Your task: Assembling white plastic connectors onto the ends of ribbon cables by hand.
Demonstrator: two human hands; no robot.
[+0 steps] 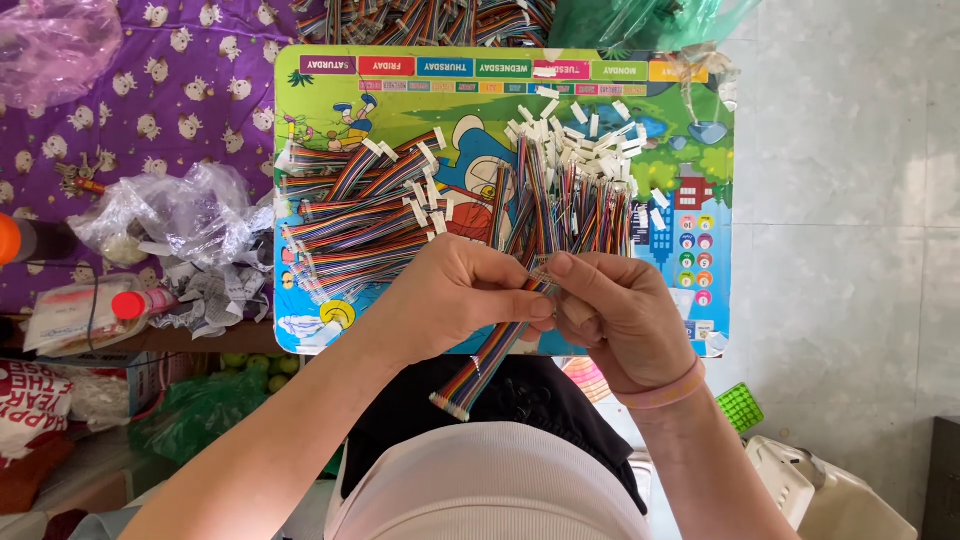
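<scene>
The rainbow wire strip (497,348) sits at 6 o'clock on the cartoon board (690,290). Your left hand (455,300) and right hand (615,310) pinch its top end together. Many done-looking strips (350,225) lie at 9 o'clock. White plugs (580,135) wait at 12 o'clock.

Colourful cartoon-printed tray table (680,330), heaps of rainbow ribbon cables (360,225) with white connectors (585,135) spread across it

Cable heaps (360,215) crowding the board (700,180); crumpled plastic bags (185,215) left, bare tiled floor (840,200) right.
</scene>
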